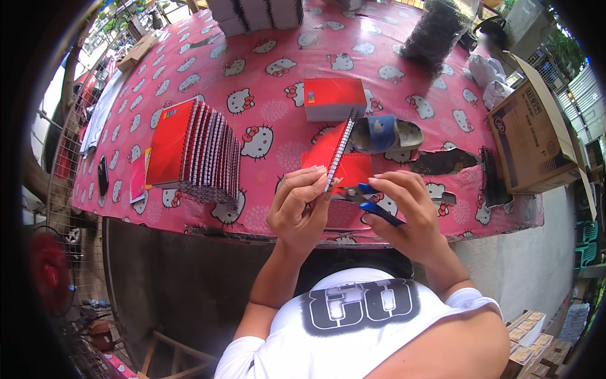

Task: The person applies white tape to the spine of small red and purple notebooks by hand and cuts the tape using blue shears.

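My left hand (pixel 300 205) grips a red spiral notebook (pixel 330 146) by the near end of its wire binding, holding it tilted up on edge. In my right hand (pixel 409 215) is a pair of pliers (pixel 382 212) with blue handles, its jaws close to that end of the wire. Below the held notebook lies another red notebook (pixel 356 165) on the table. A stack of red notebooks (pixel 334 93) stands just beyond. Left of my hands is a tall, leaning pile of red spiral notebooks (pixel 169 144), their wire bindings facing right.
A blue slipper (pixel 382 134) lies right of the held notebook. The pink table cover (pixel 271 170) is torn at the right, near black coils (pixel 495 177) and an open cardboard box (pixel 533 139). At the back are a bag of black coils (pixel 435 35) and notebook stacks (pixel 255 16).
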A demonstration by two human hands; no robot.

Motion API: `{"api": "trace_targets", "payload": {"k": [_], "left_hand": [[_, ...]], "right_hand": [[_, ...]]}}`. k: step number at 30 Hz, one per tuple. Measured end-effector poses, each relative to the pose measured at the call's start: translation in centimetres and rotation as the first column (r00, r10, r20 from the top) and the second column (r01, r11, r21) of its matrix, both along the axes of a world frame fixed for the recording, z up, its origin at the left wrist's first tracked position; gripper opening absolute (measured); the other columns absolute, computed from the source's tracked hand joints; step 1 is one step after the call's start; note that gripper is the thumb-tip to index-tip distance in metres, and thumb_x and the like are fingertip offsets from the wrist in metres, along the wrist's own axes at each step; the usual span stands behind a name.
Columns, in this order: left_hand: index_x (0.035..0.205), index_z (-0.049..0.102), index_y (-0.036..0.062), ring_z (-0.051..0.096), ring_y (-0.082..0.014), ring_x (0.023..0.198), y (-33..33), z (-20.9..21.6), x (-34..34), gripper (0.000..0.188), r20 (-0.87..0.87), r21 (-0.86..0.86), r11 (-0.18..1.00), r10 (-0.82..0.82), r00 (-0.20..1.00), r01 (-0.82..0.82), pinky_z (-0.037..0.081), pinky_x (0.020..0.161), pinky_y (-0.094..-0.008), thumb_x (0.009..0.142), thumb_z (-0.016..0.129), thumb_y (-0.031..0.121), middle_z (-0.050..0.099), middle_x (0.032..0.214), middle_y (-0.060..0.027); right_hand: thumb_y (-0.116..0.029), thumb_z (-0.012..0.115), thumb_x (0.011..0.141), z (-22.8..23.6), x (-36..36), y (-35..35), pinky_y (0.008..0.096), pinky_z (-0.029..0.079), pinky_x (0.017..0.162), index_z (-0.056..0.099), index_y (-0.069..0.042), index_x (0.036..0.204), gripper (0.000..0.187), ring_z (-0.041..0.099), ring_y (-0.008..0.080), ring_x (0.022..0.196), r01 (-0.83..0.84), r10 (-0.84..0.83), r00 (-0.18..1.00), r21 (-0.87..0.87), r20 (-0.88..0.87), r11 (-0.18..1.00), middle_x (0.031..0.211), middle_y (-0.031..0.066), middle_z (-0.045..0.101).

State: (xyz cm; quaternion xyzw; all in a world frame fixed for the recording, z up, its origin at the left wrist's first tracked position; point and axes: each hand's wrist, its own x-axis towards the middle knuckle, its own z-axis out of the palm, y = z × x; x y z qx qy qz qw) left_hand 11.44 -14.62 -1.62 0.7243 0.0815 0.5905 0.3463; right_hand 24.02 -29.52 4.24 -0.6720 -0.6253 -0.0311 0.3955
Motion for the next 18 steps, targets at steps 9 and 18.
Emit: {"api": "trace_targets", "payload": {"k": [9,18], "left_hand": [[0.091,0.065,-0.0045,0.066,-0.0274,0.093,0.1,-0.1,-0.7,0.021,0.001,0.017,0.999,-0.028,1.0,0.028,0.063,0.074,-0.0319,0.074,0.07,-0.017,0.065,0.098,-0.0178],[0.081,0.045,0.0033,0.066,-0.0226,0.089,5.8,6.7,-7.1,0.023,0.441,-0.15,0.937,0.349,0.827,-0.316,0.053,0.08,-0.0314,0.086,0.066,-0.005,0.067,0.095,-0.0209]], "right_hand": [[-0.018,0.072,0.085,-1.5,0.3,1.0,0.037,0.052,0.077,0.063,0.0,0.114,0.036,0.061,0.0245,0.093,-0.255,0.115,0.776,-0.141,-0.62,0.957,0.105,0.0118,0.063],[-0.022,0.073,0.084,-5.6,4.4,-2.3,0.0359,0.05,0.084,0.065,-0.002,0.113,0.036,0.064,0.0263,0.097,0.189,-0.304,0.866,-0.304,-0.396,0.934,0.107,0.0129,0.067]]}}
